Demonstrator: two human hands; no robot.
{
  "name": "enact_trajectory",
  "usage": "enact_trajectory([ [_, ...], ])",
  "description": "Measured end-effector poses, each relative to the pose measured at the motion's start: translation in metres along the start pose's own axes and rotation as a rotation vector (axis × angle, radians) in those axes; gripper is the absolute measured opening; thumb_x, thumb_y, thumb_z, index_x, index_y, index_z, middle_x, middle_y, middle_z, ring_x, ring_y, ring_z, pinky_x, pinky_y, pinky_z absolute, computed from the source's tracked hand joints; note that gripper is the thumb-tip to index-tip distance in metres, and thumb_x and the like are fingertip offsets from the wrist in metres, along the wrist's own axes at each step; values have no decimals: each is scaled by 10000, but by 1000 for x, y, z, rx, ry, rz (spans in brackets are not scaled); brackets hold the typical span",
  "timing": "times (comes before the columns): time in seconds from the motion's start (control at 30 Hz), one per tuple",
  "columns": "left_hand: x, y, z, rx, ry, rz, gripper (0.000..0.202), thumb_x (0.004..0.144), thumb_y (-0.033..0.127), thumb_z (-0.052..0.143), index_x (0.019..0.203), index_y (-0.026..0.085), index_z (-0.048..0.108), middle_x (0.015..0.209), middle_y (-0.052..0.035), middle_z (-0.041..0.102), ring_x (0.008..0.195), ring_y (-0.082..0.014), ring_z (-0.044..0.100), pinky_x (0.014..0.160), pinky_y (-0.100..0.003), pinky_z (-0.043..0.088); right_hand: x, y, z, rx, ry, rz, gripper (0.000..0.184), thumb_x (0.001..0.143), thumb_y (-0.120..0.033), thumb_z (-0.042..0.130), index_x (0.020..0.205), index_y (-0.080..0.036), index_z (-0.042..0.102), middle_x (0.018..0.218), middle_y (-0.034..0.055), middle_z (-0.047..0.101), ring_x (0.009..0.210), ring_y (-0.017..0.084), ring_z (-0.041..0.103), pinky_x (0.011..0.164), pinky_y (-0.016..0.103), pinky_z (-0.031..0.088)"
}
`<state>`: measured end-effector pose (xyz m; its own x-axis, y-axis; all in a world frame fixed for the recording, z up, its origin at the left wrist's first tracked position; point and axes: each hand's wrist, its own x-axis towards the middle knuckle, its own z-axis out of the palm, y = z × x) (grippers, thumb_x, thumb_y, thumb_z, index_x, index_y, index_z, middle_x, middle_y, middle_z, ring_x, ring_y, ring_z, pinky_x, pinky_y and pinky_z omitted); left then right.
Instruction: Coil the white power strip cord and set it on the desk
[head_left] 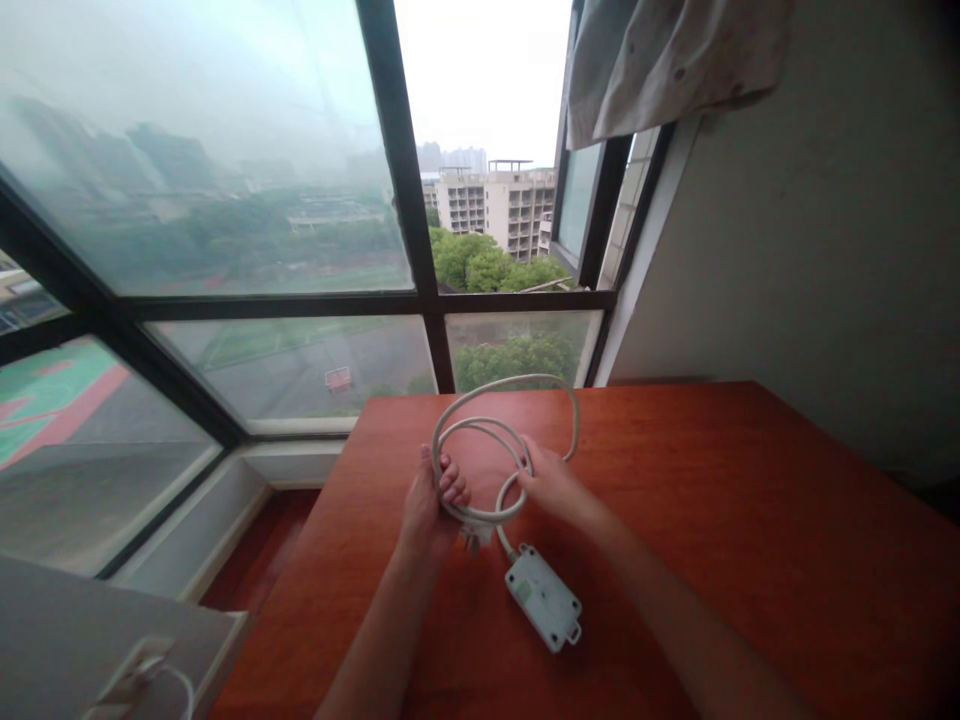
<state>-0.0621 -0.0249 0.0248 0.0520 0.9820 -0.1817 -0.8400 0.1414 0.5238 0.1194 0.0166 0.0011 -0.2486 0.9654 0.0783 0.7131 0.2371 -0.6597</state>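
Observation:
A white power strip (543, 598) lies on the reddish-brown table (750, 520) in front of me, its long white cord (525, 390) wound into loops above the tabletop. My left hand (429, 503) is closed around the bundled loops near the plug end. My right hand (551, 482) pinches a strand of the cord at the right side of the coil. The largest loop arcs toward the window side of the table.
A large dark-framed window (405, 200) rises behind the table's far edge. A grey wall (825, 250) stands at the right, with a curtain (675, 60) hanging above. At the lower left sits a grey surface (90, 640) with a white plug and cable (142, 680).

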Motion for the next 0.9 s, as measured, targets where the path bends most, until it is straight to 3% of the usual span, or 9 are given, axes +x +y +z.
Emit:
enact_trajectory([
  [0.17, -3, -2, 6, 53, 39, -23, 358, 857, 461, 607, 730, 172, 437, 502, 97, 374, 356, -25, 333, 367, -130, 296, -1, 0, -1, -160, 106, -23, 433, 827, -122, 440, 1256, -126, 492, 1176, 163, 595, 1017, 235, 588, 879, 325, 450],
  [0.33, -5, -3, 10, 74, 13, -9, 324, 888, 416, 575, 725, 174, 434, 479, 103, 354, 330, -20, 274, 349, -127, 260, -16, -17, -5, -185, 263, -103, 459, 816, -166, 508, 1274, -152, 500, 1278, 161, 529, 1181, 290, 506, 987, 411, 417],
  [0.47, -9, -1, 12, 199, 64, 72, 390, 817, 479, 639, 687, 181, 424, 453, 98, 383, 324, -34, 303, 341, -140, 279, -50, -33, -24, 78, 268, -285, 254, 885, -197, 474, 1101, -212, 606, 1026, 78, 669, 942, 204, 634, 824, 323, 521],
  [0.57, -13, 2, 11, 383, 97, 191, 421, 784, 541, 640, 674, 188, 439, 439, 75, 438, 324, -59, 351, 327, -155, 276, -71, -34, -50, 137, 588, -361, 198, 911, -206, 470, 1050, -238, 608, 927, 56, 670, 852, 185, 641, 792, 324, 523],
  [0.63, -15, 5, 10, 494, 100, 277, 408, 781, 536, 645, 672, 185, 468, 438, 59, 473, 330, -69, 376, 329, -156, 275, -76, -29, -67, 84, 829, -344, 248, 887, -245, 532, 1132, -234, 573, 1036, 84, 626, 965, 219, 607, 865, 384, 500],
  [0.67, -16, 6, 9, 535, 99, 313, 402, 781, 526, 651, 662, 183, 480, 432, 54, 478, 330, -69, 380, 331, -156, 273, -75, -26, -74, 49, 870, -334, 315, 878, -275, 552, 1189, -225, 546, 1118, 105, 593, 1037, 242, 579, 901, 416, 484],
  [0.7, -17, 7, 8, 566, 97, 342, 399, 780, 514, 657, 643, 179, 489, 425, 51, 476, 330, -69, 381, 333, -158, 272, -74, -23, -80, 21, 856, -337, 353, 883, -295, 545, 1227, -220, 525, 1175, 119, 563, 1089, 256, 553, 929, 437, 468],
  [0.83, -18, 12, 7, 631, 59, 430, 387, 785, 470, 669, 592, 165, 531, 457, 12, 528, 378, -84, 448, 371, -171, 317, -68, -14, -91, -7, 534, -458, 291, 955, -253, 388, 1197, -237, 549, 1137, 93, 598, 1118, 232, 547, 971, 428, 448],
  [0.9, -19, 15, 7, 656, 29, 468, 380, 788, 475, 662, 601, 162, 555, 493, -14, 568, 424, -103, 500, 411, -181, 361, -69, -13, -95, -51, 477, -485, 286, 956, -250, 387, 1182, -238, 562, 1144, 91, 596, 1137, 237, 531, 991, 440, 429],
])
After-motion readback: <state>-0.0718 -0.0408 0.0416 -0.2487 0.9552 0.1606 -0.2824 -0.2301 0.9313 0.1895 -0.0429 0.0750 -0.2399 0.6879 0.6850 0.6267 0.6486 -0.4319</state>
